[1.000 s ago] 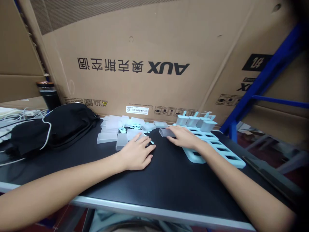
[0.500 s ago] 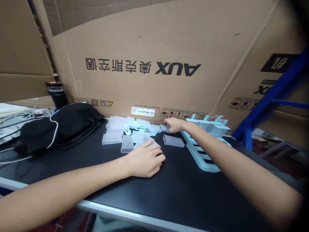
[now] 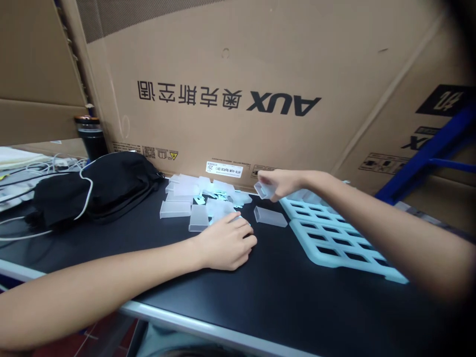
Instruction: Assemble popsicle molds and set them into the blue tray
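Observation:
My right hand (image 3: 281, 183) is raised at the back of the table, its fingers closed round a translucent ice pop mould (image 3: 263, 190). Below it a similar ice pop mould (image 3: 270, 216) lies on its side. To the right is a light blue tray (image 3: 327, 260) with rows of rectangular slots; my right forearm covers part of it. My left hand (image 3: 227, 243) rests palm down on the table, fingers loosely bent and slightly apart, their tips partly hidden. Just behind it a heap of clear moulds (image 3: 199, 218) lies with small light blue pieces (image 3: 200, 200) among them.
A black bag (image 3: 119, 191) with a white cable (image 3: 90, 191) lies on the left, in front of a dark bottle (image 3: 92, 141). Behind the table stands a large cardboard box (image 3: 223, 54). A blue metal frame (image 3: 427, 153) rises at the right; the table's metal edge (image 3: 178, 325) runs along the front.
My right hand has lifted the mould off the table and moved right with it. The view has turned, showing more of the blue tray. My left hand has stayed nearly still.

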The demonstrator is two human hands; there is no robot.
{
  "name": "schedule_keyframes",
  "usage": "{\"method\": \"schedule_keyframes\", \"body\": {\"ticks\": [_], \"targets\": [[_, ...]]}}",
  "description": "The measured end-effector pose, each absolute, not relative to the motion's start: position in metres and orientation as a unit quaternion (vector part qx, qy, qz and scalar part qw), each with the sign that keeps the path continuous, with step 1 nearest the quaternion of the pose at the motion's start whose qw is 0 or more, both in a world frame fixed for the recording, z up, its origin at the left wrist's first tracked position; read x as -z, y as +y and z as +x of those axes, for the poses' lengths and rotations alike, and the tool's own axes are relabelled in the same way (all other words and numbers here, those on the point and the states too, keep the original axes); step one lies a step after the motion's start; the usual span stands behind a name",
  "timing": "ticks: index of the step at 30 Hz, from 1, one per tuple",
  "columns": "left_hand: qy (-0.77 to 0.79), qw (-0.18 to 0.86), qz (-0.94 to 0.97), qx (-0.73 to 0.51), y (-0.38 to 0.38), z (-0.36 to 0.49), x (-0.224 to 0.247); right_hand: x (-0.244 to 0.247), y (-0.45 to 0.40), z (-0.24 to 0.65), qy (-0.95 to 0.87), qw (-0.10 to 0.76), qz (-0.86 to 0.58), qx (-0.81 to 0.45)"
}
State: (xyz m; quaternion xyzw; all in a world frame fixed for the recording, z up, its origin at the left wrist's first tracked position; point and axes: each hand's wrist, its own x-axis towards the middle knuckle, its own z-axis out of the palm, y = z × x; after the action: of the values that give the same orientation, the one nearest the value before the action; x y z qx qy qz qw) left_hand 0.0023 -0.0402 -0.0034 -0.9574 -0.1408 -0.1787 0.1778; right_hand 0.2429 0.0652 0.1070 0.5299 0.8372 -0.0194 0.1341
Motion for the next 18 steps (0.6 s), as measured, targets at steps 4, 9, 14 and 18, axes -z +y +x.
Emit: {"method": "schedule_keyframes", "body": {"ticks": [4, 9, 14, 18], "targets": [[-0.152, 0.186, -0.953, 0.184, -0.042, 0.002, 0.003, -0.12, 0.016, 0.222, 0.845, 0.205, 0.491, 0.048], [-0.162, 0.184, -0.953, 0.177, -0.044, 0.003, 0.002, -0.104, -0.024, 0.198, 0.833, 0.267, 0.482, 0.057], [-0.186, 0.157, -0.953, 0.179, -0.045, 0.003, 0.001, -0.112, -0.034, 0.188, 0.82, 0.279, 0.498, 0.036], [-0.189, 0.145, -0.954, 0.183, -0.045, 0.002, 0.0, -0.12, -0.034, 0.194, 0.814, 0.248, 0.525, 0.03]]}}
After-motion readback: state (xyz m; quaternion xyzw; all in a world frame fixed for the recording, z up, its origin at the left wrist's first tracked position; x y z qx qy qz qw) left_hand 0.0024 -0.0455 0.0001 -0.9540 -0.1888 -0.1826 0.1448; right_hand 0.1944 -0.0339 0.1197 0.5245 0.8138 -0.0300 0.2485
